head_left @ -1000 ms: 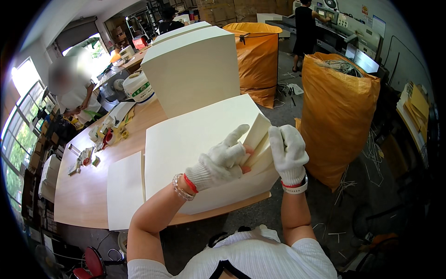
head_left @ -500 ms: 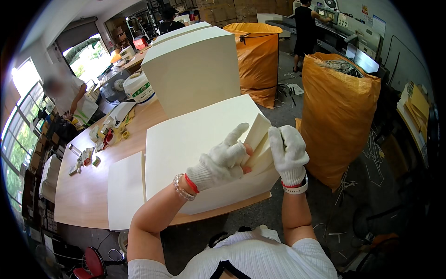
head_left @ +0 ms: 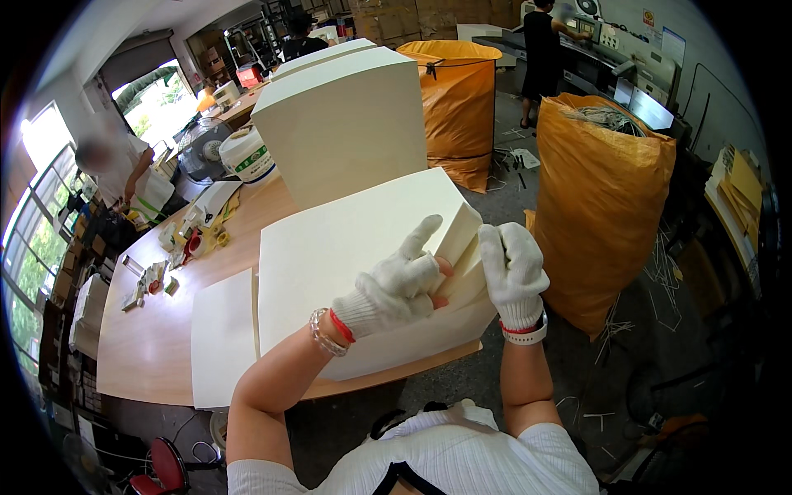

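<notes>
A thick stack of large white paper sheets (head_left: 346,223) lies on the wooden table in front of me. Its right corner is lifted and bent, with layers of sheets parting there. My left hand (head_left: 400,280), in a white knit glove with two bare fingertips, grips these parted sheets from the left. One of its fingers stretches out over the top of the stack. At the right corner, my right hand (head_left: 513,268), gloved too, is closed on the edge of the sheets. Its fingertips are partly hidden.
Behind stands a taller paper stack (head_left: 346,132). A lower stack (head_left: 224,334) sits at the left. Tape rolls (head_left: 196,245) and small items litter the wooden table (head_left: 198,289). Orange sacks (head_left: 602,206) stand at the right, scraps on the floor. Other people work farther off.
My hands have hardly moved; the left has shifted very slightly at the lifted corner. The person at the far left has moved their arms a little.
</notes>
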Action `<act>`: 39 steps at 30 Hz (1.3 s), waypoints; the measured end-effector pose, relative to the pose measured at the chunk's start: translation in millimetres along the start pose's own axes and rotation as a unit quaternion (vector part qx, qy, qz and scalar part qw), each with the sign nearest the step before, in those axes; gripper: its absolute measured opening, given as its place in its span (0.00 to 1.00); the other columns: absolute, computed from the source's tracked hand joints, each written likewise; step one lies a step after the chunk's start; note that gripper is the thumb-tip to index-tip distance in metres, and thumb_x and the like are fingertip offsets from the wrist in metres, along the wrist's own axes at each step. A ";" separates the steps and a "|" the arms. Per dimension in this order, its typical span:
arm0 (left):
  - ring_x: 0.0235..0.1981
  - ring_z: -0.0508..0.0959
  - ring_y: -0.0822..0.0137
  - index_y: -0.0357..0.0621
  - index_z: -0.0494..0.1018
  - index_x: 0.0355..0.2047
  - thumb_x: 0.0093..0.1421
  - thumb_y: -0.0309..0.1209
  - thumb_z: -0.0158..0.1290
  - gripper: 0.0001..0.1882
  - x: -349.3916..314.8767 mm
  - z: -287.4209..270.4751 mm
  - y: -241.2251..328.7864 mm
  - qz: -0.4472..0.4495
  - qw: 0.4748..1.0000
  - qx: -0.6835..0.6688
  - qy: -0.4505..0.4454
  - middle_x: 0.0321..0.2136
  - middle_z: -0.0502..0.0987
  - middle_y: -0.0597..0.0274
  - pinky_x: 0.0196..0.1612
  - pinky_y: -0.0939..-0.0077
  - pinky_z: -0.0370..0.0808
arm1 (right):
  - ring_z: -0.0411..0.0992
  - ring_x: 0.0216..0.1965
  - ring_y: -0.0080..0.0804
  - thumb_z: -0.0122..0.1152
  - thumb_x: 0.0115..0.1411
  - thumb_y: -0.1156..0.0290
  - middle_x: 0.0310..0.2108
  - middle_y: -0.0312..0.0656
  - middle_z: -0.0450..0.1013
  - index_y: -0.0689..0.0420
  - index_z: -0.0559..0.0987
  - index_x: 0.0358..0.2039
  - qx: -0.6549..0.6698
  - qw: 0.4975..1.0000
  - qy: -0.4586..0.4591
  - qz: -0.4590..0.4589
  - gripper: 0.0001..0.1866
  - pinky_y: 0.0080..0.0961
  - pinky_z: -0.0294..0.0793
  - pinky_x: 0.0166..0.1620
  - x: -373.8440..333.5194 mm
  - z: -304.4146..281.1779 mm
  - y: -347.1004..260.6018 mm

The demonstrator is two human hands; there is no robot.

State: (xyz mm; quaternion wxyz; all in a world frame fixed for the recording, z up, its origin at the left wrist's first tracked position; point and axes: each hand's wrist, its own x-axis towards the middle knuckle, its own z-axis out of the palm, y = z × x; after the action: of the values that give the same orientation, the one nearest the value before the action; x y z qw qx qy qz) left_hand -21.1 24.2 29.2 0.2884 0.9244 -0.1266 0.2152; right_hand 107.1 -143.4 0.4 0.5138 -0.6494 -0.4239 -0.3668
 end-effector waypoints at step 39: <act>0.48 0.82 0.47 0.45 0.78 0.43 0.47 0.20 0.69 0.22 -1.5 4.5 -8.4 0.028 0.999 -0.014 -0.004 0.65 0.65 0.36 0.44 0.65 0.81 | 0.70 0.25 0.43 0.64 0.63 0.77 0.24 0.44 0.68 0.63 0.76 0.31 0.033 0.999 -0.015 0.014 0.06 0.36 0.70 0.29 0.1 -4.5 -1.8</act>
State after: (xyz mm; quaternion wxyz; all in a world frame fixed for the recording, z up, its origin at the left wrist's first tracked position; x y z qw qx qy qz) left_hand -17.9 28.4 21.1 0.2947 0.9171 -0.1570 0.2178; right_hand 105.3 -147.6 2.1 0.5337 -0.6436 -0.4341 -0.3354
